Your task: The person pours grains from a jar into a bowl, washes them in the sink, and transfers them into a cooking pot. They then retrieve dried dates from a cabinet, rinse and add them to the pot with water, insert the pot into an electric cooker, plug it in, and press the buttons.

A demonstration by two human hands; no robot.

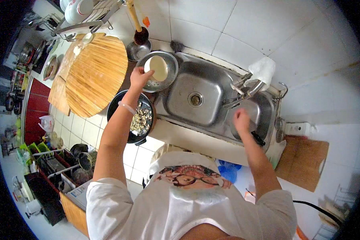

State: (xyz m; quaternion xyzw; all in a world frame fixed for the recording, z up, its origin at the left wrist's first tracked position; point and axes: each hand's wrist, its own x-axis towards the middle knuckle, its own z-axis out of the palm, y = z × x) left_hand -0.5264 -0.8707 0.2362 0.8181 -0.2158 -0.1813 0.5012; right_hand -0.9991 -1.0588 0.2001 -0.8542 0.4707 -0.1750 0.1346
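My left hand (139, 77) pinches the rim of a small white bowl (157, 69), tilted over a metal basin (171, 60) left of the sink. Below that wrist stands a dark pan (115, 105) with chopped light and dark pieces (142, 119) in it; my forearm covers part of it. My right hand (241, 120) is over the smaller right sink bowl (254, 107), just below the faucet (250, 94). Its fingers are curled closed, and whatever they may hold is hidden.
The larger sink bowl (180, 92) lies between my hands. A round slatted mat (96, 76) rests at the left on a wooden board (59, 96). Behind the basin is a small metal bowl (138, 52). A brown cutting board (304, 160) is at the right.
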